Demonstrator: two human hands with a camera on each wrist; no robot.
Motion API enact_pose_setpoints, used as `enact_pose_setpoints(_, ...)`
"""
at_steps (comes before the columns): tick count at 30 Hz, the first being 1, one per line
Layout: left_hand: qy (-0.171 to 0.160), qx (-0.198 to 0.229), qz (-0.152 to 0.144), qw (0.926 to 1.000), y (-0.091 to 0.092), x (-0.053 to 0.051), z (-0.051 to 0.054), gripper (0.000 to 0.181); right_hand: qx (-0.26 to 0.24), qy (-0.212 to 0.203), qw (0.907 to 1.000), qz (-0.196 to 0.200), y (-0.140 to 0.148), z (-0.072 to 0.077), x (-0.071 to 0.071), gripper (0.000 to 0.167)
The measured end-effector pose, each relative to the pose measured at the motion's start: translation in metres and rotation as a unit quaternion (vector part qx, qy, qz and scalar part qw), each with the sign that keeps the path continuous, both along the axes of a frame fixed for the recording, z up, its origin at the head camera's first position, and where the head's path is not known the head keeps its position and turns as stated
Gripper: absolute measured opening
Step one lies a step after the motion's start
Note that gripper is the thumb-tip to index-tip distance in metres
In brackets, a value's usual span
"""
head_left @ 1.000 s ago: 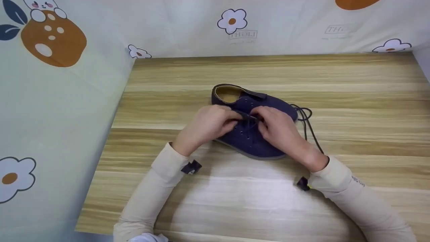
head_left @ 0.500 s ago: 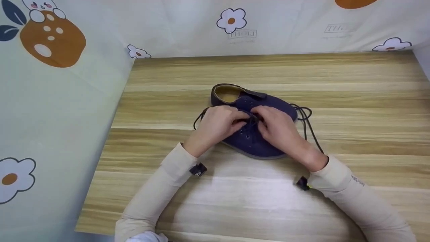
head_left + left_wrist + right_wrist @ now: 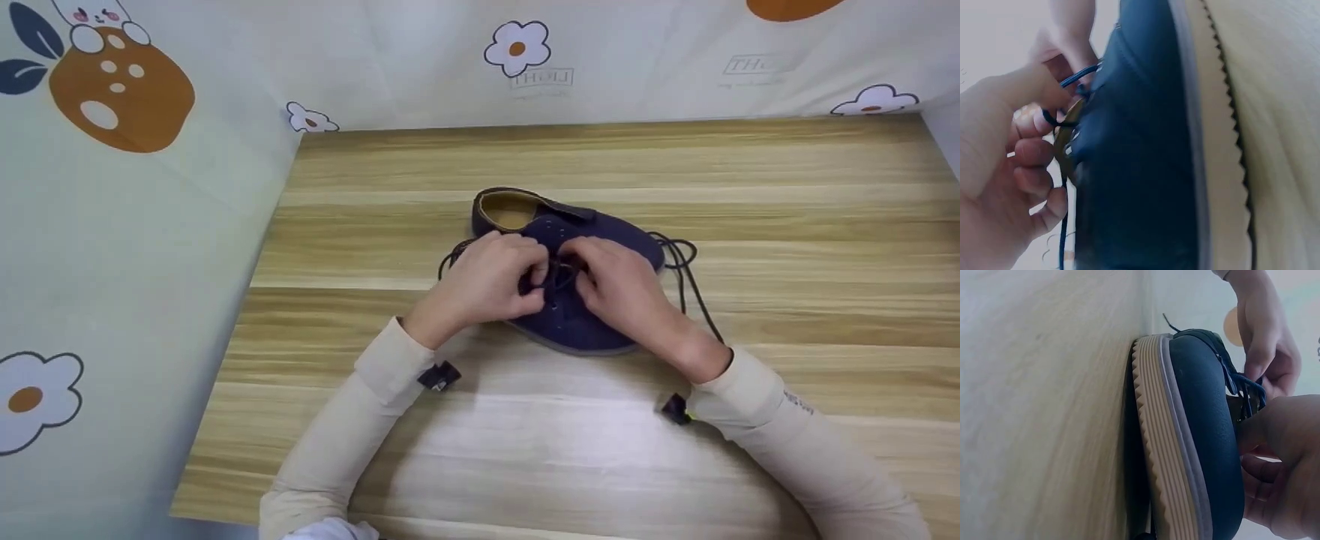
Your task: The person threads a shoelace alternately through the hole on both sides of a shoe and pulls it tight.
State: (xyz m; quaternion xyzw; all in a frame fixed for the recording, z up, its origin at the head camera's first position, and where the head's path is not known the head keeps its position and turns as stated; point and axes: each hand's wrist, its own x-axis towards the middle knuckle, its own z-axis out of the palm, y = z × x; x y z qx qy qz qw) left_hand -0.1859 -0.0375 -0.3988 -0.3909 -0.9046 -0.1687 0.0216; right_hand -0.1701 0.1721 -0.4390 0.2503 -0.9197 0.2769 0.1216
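Two dark navy lace-up shoes lie side by side on the table. Over the nearer shoe (image 3: 581, 330), both hands meet at the lacing. My left hand (image 3: 491, 281) has bent fingers at the eyelets; in the left wrist view its thumb and forefinger pinch the dark shoelace (image 3: 1079, 75). From the other side, my right hand (image 3: 622, 292) pinches the lace near the tongue. Its fingertips are partly hidden by the shoe in the left wrist view. The farther shoe (image 3: 626, 234), its tan insole showing, is touched by neither hand.
Loose dark laces (image 3: 686, 262) trail on the wood-grain table (image 3: 375, 180) past the toes and under the right forearm. A lace loop (image 3: 444, 264) sticks out left of the left hand. Patterned cloth (image 3: 420, 67) hangs behind and at the left.
My left hand moves right along the lace toward the right hand, then its thumb and forefinger spread apart a little. The right hand stays in place. A lace loop has appeared at the left.
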Motion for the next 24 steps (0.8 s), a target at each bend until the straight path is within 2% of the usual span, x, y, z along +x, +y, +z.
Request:
enact_pose_setpoints(2, -0.03, 0.03, -0.009, 0.999, -0.006, 0.001, 0.005, 0.013, 0.001, 0.002, 1.0, -0.001, 0.0, 0.0, 0.0, 0.028)
enact_pose_setpoints(4, -0.061, 0.078, -0.017, 0.9949, -0.013, 0.001, 0.011, 0.013, 0.002, 0.006, 1.0, -0.003, 0.0, 0.0, 0.0, 0.028)
enact_pose_setpoints(6, -0.097, 0.142, -0.021, 0.9849, -0.021, 0.002, 0.017, 0.012, 0.004, 0.007, 1.0, -0.005, -0.001, 0.0, 0.0, 0.028)
enact_pose_setpoints(7, -0.113, 0.179, -0.022, 0.9771, -0.025, 0.003, 0.02, 0.013, 0.006, 0.006, 1.0, -0.005, -0.001, 0.0, 0.0, 0.028)
enact_pose_setpoints(10, -0.15, 0.282, -0.028, 0.9471, -0.036, 0.005, 0.026, 0.014, 0.009, -0.001, 0.9999, -0.007, -0.001, 0.0, 0.0, 0.029)
enact_pose_setpoints(13, -0.183, 0.346, -0.045, 0.919, -0.041, 0.006, 0.026, 0.016, 0.01, -0.006, 0.9999, -0.008, -0.001, 0.0, -0.001, 0.03)
enact_pose_setpoints(15, -0.209, 0.367, -0.061, 0.9043, -0.041, 0.006, 0.024, 0.018, 0.01, -0.006, 0.9999, -0.01, -0.001, -0.001, -0.001, 0.031)
enact_pose_setpoints(17, -0.234, 0.374, -0.081, 0.8938, -0.04, 0.006, 0.021, 0.021, 0.01, -0.004, 0.9999, -0.012, -0.002, -0.001, -0.001, 0.034)
enact_pose_setpoints(21, -0.246, 0.361, -0.131, 0.8901, -0.036, 0.003, 0.019, 0.031, 0.01, -0.004, 0.9998, -0.02, -0.002, -0.001, 0.0, 0.042)
enact_pose_setpoints(24, -0.271, 0.36, -0.151, 0.8796, -0.035, 0.003, 0.02, 0.036, 0.01, -0.004, 0.9997, -0.023, -0.002, 0.0, 0.0, 0.048)
